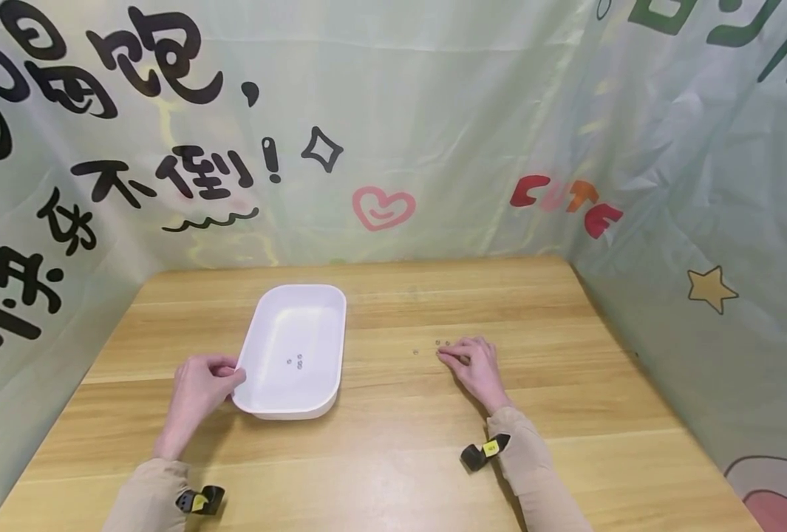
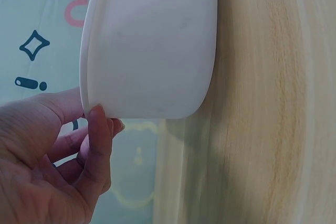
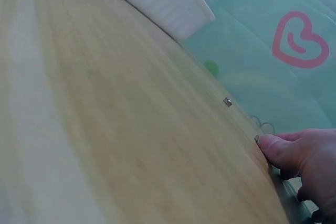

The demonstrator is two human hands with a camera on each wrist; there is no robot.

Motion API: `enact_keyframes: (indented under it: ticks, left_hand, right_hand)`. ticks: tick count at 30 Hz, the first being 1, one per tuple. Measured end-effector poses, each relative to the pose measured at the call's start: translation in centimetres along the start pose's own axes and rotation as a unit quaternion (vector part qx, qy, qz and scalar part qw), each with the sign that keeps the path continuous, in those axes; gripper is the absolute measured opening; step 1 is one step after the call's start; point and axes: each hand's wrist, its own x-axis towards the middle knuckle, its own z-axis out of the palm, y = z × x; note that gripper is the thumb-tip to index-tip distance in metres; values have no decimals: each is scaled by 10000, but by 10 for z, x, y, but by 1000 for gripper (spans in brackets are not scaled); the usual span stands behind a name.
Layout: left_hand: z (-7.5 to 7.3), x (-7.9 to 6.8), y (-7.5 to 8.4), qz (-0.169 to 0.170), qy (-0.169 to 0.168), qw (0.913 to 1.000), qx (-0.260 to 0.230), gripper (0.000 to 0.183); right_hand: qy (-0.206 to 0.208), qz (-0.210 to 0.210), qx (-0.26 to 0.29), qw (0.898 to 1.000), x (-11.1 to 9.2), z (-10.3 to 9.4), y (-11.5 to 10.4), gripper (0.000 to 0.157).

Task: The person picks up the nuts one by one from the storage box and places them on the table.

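Observation:
My left hand (image 1: 200, 384) pinches the left rim of a white plastic tray (image 1: 329, 318), thumb over the edge and fingers beneath, also seen in the left wrist view. Several small metal nuts (image 1: 299, 362) lie on the tray's floor. Out on the wooden table, my right hand (image 1: 476, 367) reaches down with thumb and forefinger together, pinching a small metal nut (image 3: 257, 138) at the tabletop. Close beside those fingertips lie more nuts (image 1: 437, 342), and one loose nut (image 1: 416, 352) sits a little to their left.
The wooden table (image 1: 393, 458) ends against a printed cloth (image 1: 446, 148) at the back and sides. A small black camera with a yellow label (image 1: 485, 451) is strapped to the right sleeve, and a like one (image 1: 200, 501) to the left sleeve.

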Motion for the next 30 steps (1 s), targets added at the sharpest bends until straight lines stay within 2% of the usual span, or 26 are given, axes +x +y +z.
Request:
enact_keyframes:
  ticks: [5, 9, 12, 15, 18, 21, 30]
  left_hand:
    - [0, 0, 1, -13, -47, 10000, -29, 33]
    - [0, 0, 2, -9, -78, 10000, -13, 32]
    - [-1, 1, 3, 0, -75, 10000, -19, 33]
    - [-1, 1, 3, -12, -36, 10000, -9, 33]
    - [-1, 0, 3, -37, -44, 10000, -7, 32]
    - [-1, 0, 3, -11, -90, 9999, -56, 33]
    - [0, -2, 0, 24, -18, 10000, -31, 30]
  right_hand:
    - [109, 83, 106, 9999, -2, 0, -1, 18]
    - [547, 119, 280, 9980, -6, 0, -8, 20]
    - [952, -213, 457, 9942, -8, 2, -24, 19]
    - [1000, -805, 602, 9899, -9, 7, -47, 16]
    - [672, -1407, 767, 9848, -7, 14, -74, 16]
    - [310, -1825, 866, 9789, -1, 21, -97, 18]
    - [-916, -2452, 909, 9609, 27, 43, -145, 21]
